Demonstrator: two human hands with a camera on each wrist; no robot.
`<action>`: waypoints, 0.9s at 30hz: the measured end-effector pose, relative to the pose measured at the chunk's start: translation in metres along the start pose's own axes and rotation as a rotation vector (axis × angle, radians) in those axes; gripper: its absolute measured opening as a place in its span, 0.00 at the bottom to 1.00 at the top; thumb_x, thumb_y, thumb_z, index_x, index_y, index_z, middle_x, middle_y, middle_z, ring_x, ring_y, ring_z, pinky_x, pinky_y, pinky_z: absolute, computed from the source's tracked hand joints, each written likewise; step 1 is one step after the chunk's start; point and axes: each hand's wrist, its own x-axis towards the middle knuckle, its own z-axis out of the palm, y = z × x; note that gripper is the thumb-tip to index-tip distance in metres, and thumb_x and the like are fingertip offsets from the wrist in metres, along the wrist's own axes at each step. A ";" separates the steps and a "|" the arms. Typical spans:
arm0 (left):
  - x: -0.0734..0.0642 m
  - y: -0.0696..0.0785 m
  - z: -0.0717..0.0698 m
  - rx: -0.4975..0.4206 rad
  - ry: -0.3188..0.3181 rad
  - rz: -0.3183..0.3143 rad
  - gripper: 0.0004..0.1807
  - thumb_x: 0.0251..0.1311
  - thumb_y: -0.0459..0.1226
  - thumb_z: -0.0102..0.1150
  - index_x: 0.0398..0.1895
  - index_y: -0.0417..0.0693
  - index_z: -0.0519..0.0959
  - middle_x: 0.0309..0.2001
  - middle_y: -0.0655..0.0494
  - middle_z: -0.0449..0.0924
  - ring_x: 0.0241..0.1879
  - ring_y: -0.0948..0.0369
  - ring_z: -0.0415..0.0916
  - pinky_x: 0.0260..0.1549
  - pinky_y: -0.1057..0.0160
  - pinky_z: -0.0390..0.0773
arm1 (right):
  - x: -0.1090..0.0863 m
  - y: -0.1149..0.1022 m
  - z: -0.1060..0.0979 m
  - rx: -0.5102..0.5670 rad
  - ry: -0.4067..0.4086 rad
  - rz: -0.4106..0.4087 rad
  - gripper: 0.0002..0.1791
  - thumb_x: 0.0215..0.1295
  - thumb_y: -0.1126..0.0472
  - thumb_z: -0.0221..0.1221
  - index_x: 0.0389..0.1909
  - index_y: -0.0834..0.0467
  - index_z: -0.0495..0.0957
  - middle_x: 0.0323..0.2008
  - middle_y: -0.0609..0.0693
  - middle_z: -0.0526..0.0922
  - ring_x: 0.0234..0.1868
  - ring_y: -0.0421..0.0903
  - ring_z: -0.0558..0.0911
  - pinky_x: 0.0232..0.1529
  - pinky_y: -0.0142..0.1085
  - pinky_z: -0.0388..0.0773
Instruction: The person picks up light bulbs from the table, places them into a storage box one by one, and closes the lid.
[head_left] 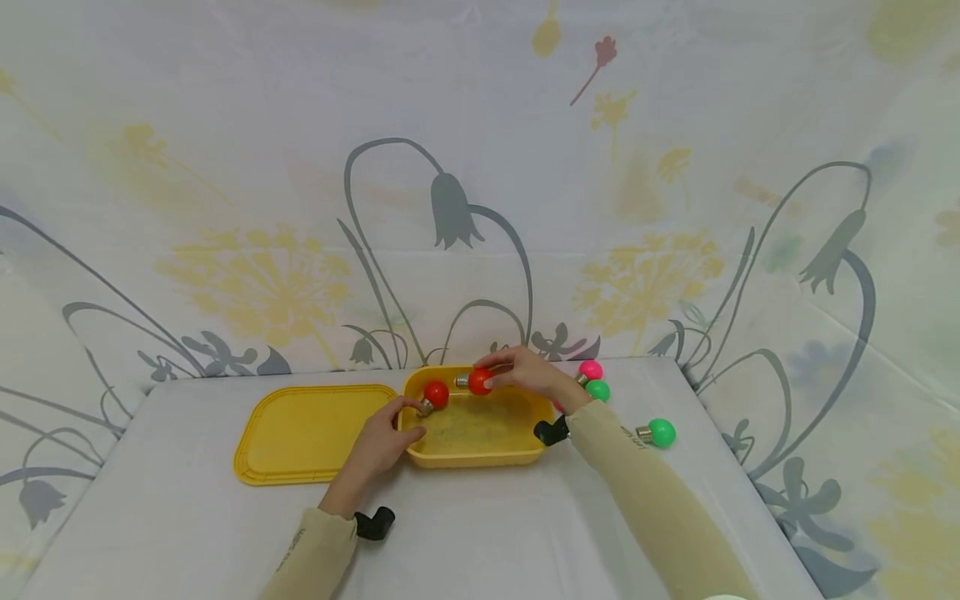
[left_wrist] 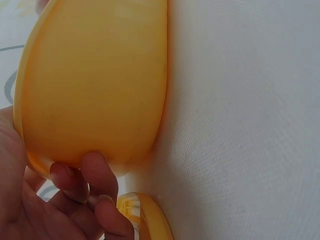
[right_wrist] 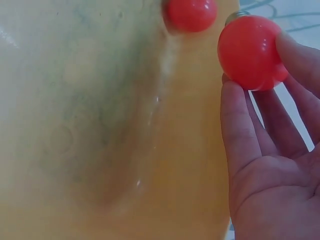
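Observation:
My right hand [head_left: 525, 372] pinches a red light bulb [right_wrist: 252, 52] by its round part, over the far side of a yellow plastic container [head_left: 476, 459]. The bulb's metal base points left in the head view. A second red bulb [head_left: 436, 394] lies inside the container at its left end, base toward the near left. My left hand [head_left: 381, 437] holds the container's left end. In the left wrist view, its curled fingers [left_wrist: 100, 175] lie against the outer wall [left_wrist: 95, 85] and part of the hand reaches over the rim.
A yellow lid [head_left: 311, 437] lies flat left of the container. To the right are a pink bulb [head_left: 591, 370], a green bulb [head_left: 597, 390] and another green bulb [head_left: 662, 432]; another pink one is partly hidden by my right wrist. A patterned cloth [head_left: 480, 275] hangs behind.

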 end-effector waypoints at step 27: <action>-0.001 -0.003 0.000 0.019 0.005 -0.010 0.18 0.61 0.38 0.66 0.54 0.54 0.78 0.61 0.42 0.74 0.57 0.45 0.71 0.61 0.43 0.70 | 0.006 0.025 0.002 0.081 0.003 -0.007 0.18 0.64 0.64 0.64 0.56 0.56 0.83 0.62 0.53 0.76 0.60 0.52 0.72 0.64 0.46 0.69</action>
